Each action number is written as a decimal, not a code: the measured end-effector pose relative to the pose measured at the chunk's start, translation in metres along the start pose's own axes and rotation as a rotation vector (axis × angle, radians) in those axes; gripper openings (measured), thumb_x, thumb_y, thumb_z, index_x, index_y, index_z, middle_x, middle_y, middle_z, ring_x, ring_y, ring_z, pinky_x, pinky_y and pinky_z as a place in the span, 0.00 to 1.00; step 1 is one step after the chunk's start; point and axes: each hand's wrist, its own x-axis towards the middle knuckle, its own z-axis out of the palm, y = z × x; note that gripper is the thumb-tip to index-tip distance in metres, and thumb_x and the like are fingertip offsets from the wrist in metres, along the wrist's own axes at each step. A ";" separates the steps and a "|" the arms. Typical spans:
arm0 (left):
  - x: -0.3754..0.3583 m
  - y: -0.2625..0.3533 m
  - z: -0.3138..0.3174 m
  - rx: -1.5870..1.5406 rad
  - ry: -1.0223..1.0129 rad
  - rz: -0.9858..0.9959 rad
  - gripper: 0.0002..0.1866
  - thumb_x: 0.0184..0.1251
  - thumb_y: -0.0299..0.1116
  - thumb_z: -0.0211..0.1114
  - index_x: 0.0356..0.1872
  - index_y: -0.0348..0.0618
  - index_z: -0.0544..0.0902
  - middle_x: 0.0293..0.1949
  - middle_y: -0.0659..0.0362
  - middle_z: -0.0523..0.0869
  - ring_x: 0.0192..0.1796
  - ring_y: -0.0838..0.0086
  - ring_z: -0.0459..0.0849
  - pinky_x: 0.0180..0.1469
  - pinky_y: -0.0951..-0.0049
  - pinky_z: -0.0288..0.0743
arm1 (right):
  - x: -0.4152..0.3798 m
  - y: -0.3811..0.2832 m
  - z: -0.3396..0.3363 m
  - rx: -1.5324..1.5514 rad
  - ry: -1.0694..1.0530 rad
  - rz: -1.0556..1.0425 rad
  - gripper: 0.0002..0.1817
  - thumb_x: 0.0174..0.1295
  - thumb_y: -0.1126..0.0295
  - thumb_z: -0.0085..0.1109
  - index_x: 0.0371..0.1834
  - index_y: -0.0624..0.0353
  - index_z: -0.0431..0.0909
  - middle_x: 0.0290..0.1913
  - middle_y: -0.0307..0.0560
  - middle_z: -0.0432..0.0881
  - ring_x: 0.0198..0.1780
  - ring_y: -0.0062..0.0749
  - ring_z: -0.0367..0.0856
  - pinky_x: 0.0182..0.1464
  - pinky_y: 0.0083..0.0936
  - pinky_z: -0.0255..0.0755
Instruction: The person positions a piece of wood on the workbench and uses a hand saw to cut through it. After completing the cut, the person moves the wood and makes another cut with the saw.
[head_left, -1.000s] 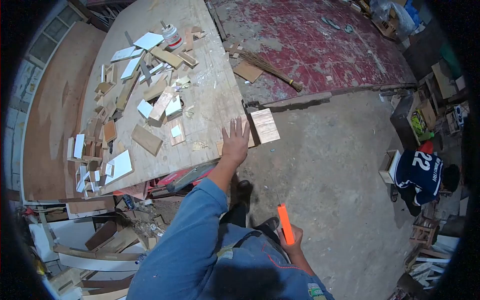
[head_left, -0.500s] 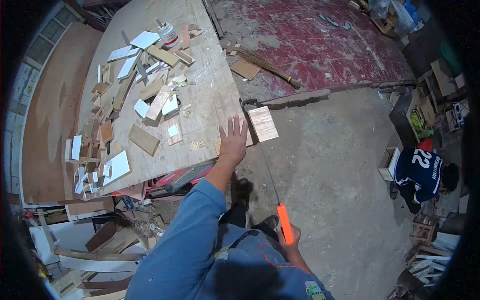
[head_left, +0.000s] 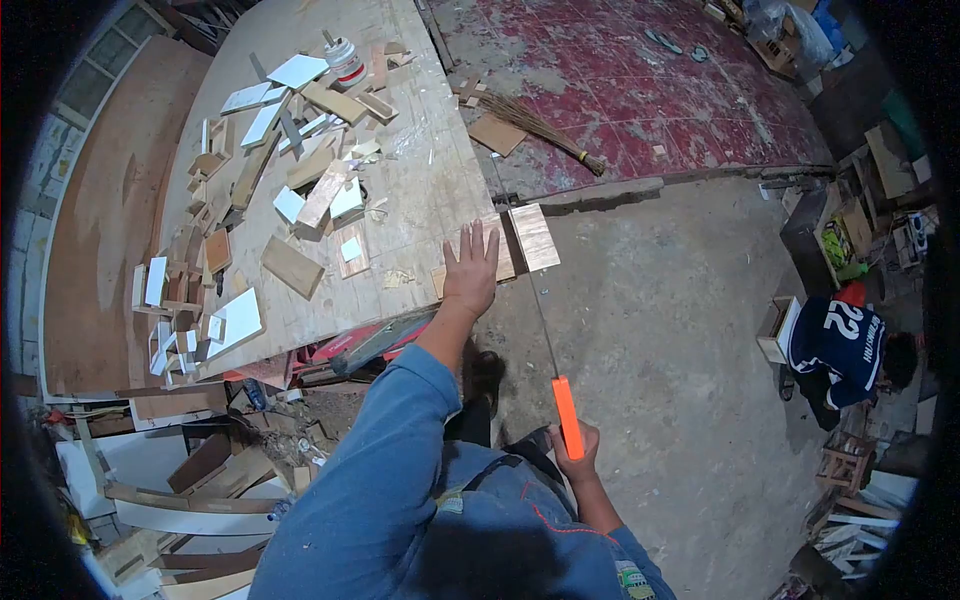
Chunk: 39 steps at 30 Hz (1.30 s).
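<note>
My left hand [head_left: 470, 275] lies flat with fingers spread on a flat wooden board [head_left: 504, 264] at the workbench's right edge. Just past the edge, the board's outer end [head_left: 535, 238] juts out over the floor. In my right hand [head_left: 582, 450] is a handsaw [head_left: 567, 420], gripped by its orange handle. Its thin blade runs up from the handle to the board, beside the overhanging end and to the right of my left fingers. The blade's far tip shows beyond the board.
Wood offcuts [head_left: 290, 270] and a white tub [head_left: 344, 62] cover the left part of the workbench [head_left: 425, 150]. On the floor beyond lies a stick broom [head_left: 540, 130]. At the right a person in a dark jersey [head_left: 838, 350] crouches near a wooden box [head_left: 777, 330].
My right hand and the handsaw have moved forward, toward the board, and more of the blade shows past it. My left hand stays pressed on the board.
</note>
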 end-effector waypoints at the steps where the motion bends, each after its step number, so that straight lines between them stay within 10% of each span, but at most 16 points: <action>1: 0.001 0.000 -0.001 0.001 0.002 -0.001 0.34 0.64 0.32 0.53 0.73 0.45 0.57 0.75 0.44 0.54 0.76 0.50 0.54 0.69 0.35 0.51 | 0.001 -0.001 0.002 0.041 0.002 -0.007 0.15 0.58 0.68 0.63 0.20 0.63 0.71 0.17 0.48 0.71 0.18 0.40 0.71 0.23 0.32 0.63; 21: 0.002 0.000 0.005 0.032 0.003 -0.007 0.34 0.62 0.33 0.54 0.71 0.41 0.61 0.75 0.44 0.55 0.76 0.51 0.56 0.69 0.35 0.51 | 0.004 -0.017 0.008 -0.041 -0.068 -0.199 0.09 0.55 0.72 0.67 0.25 0.63 0.77 0.22 0.49 0.78 0.22 0.42 0.78 0.27 0.31 0.71; 29: 0.001 -0.001 0.000 -0.047 0.033 -0.004 0.38 0.58 0.30 0.58 0.72 0.42 0.58 0.75 0.43 0.53 0.76 0.50 0.53 0.70 0.37 0.50 | -0.011 0.015 0.003 0.139 -0.023 0.149 0.13 0.56 0.66 0.67 0.24 0.62 0.73 0.21 0.49 0.73 0.20 0.44 0.72 0.26 0.34 0.66; 39: 0.000 -0.001 0.003 -0.047 0.034 0.008 0.38 0.58 0.30 0.58 0.72 0.40 0.57 0.74 0.42 0.53 0.76 0.49 0.52 0.70 0.36 0.50 | -0.011 -0.009 0.004 0.054 -0.161 0.049 0.14 0.52 0.66 0.70 0.32 0.63 0.76 0.28 0.52 0.77 0.31 0.48 0.77 0.36 0.38 0.70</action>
